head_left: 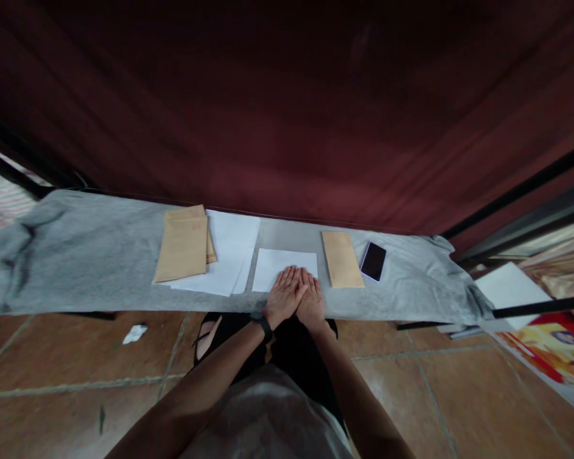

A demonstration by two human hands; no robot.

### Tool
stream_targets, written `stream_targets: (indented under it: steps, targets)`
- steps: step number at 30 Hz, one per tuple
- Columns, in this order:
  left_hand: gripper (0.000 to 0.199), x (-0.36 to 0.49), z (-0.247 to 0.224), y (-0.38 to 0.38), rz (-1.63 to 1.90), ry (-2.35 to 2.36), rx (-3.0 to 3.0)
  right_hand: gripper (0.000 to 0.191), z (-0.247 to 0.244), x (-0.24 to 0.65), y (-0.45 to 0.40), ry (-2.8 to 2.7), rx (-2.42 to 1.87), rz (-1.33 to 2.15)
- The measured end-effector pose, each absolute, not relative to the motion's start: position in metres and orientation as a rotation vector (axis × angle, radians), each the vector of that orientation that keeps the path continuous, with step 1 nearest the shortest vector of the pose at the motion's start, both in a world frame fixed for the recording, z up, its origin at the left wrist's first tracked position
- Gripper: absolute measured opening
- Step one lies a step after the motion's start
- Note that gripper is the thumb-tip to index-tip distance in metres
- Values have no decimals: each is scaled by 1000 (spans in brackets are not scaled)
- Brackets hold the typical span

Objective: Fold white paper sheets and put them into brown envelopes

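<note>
One small white sheet (272,262) lies beneath our fingers (287,278), much of it showing beyond and to the left of the fingertips. We lay our left hand (284,298) and right hand (312,303) palm down, side by side and touching along their inner edges; the fingers of both are stretched out straight, nearly together, and we grip nothing. Near our fingers on the right we see a single brown envelope (342,260), with a phone (374,261) just beside it, farther right. To the left of our fingers lie larger white papers (229,248), partly covered by stacked brown envelopes (182,247). Grey cloth (110,255) spreads on both sides of our fingers.
</note>
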State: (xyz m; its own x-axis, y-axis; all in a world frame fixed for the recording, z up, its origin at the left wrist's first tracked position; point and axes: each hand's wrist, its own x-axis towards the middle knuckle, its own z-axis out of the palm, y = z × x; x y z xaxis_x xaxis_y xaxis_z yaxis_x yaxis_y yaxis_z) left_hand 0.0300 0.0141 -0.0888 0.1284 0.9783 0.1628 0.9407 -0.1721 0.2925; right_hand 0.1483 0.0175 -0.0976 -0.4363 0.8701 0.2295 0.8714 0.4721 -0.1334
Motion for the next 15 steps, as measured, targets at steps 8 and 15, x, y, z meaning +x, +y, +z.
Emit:
stream_targets:
  steps: [8, 15]
  targets:
    - [60, -20, -93, 7, 398, 2086, 2247, 52, -101, 145, 19, -2382, -1543, -11]
    - [61, -28, -89, -6, 398, 2136, 2248, 55, -109, 164, 11, -2325, -1541, -49]
